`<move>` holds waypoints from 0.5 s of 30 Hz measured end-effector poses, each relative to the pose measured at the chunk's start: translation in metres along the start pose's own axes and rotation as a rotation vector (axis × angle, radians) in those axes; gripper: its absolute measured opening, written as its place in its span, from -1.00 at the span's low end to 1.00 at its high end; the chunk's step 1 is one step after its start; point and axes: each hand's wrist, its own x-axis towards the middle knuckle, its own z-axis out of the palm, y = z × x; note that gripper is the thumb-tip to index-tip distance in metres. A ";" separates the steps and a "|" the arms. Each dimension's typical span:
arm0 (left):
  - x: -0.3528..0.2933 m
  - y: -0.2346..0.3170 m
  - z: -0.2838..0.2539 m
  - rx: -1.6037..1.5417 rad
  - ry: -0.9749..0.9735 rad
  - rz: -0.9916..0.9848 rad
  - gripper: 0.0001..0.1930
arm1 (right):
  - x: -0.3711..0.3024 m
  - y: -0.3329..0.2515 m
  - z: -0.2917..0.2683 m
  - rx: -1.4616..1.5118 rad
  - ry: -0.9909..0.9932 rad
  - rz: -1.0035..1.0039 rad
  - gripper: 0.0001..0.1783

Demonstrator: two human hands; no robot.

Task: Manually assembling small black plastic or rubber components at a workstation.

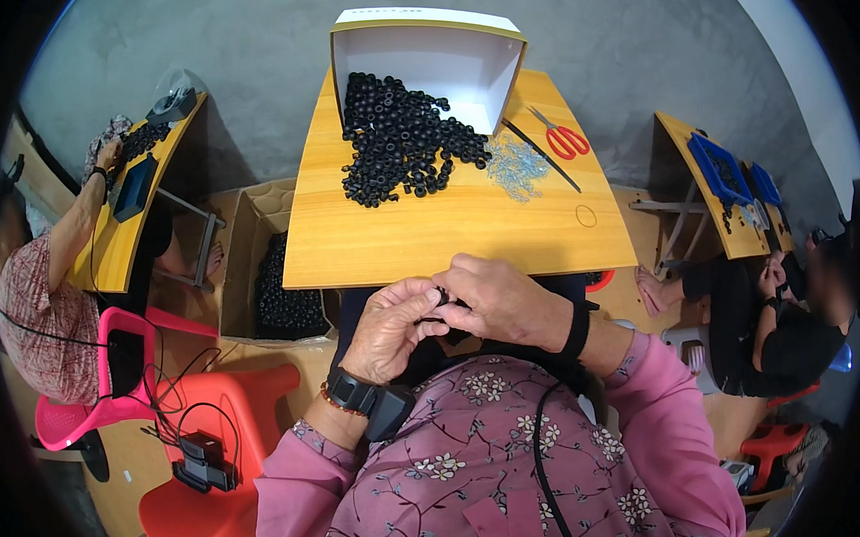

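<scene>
My left hand (391,329) and my right hand (507,302) meet in front of the near table edge, above my lap. Both are closed, their fingertips pinching a small black ring-like part (441,296) between them. Fingers cover most of it, so its exact shape is hidden. Beyond my hands, a heap of similar small black round parts with holes (397,137) spills from a white box (432,55) lying on its side. Small clear pieces (516,167) lie in a loose pile to the right of the heap.
On the wooden table (429,240) also lie red-handled scissors (567,141), a thin black rod (542,157) and a rubber band (586,216). A cardboard carton of black parts (237,304) stands below, left. Other people sit at side tables. A red chair (196,494) is at my left.
</scene>
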 end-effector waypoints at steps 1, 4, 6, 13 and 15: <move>0.000 0.000 0.000 0.000 -0.001 0.000 -0.83 | -0.001 0.001 -0.001 -0.020 0.009 0.007 -0.65; 0.000 0.001 0.001 -0.065 -0.032 -0.028 -0.84 | -0.003 0.004 -0.001 -0.058 0.059 -0.017 -0.63; 0.000 -0.001 -0.001 -0.088 -0.094 -0.055 -0.85 | -0.005 0.005 0.000 -0.078 0.100 -0.045 -0.63; -0.002 -0.004 0.006 -0.025 -0.095 0.034 -0.89 | -0.007 0.002 0.005 -0.093 0.122 -0.095 -0.64; -0.002 -0.006 0.009 0.011 -0.073 0.091 -0.88 | -0.008 0.004 0.007 -0.104 0.137 -0.101 -0.64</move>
